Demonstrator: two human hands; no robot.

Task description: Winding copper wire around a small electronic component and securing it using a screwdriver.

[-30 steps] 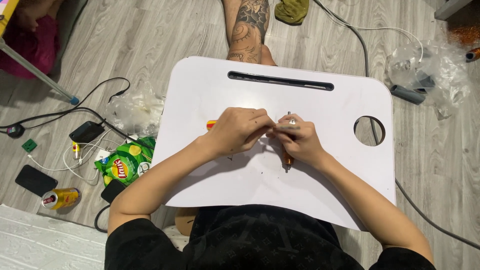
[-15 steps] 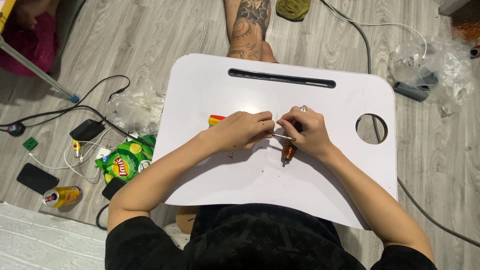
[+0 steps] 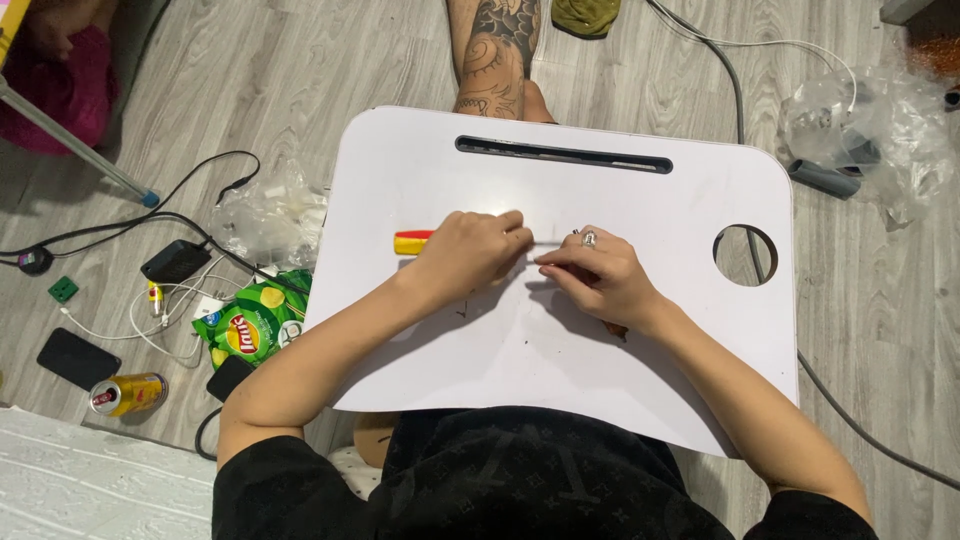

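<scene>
- You have two hands on the desk: left hand [image 3: 470, 252], right hand [image 3: 598, 275].
- One white lap desk [image 3: 560, 370], with one slot and one round hole.
- One red-and-yellow tool handle [image 3: 412, 242] beside your left hand.
- One ring [image 3: 589, 239], on your right hand.
- On the floor: one green crisp bag [image 3: 248, 325], one gold can [image 3: 128, 393], one dark phone [image 3: 78, 357], two crumpled clear plastic bags, first [image 3: 265, 212] and second [image 3: 880, 120].

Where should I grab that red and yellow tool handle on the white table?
Probably by the red and yellow handle, coming from the left. That end sticks out free beside the left hand, lying flat on the white lap table. The thin shaft runs toward the right hand, which pinches it.
</scene>
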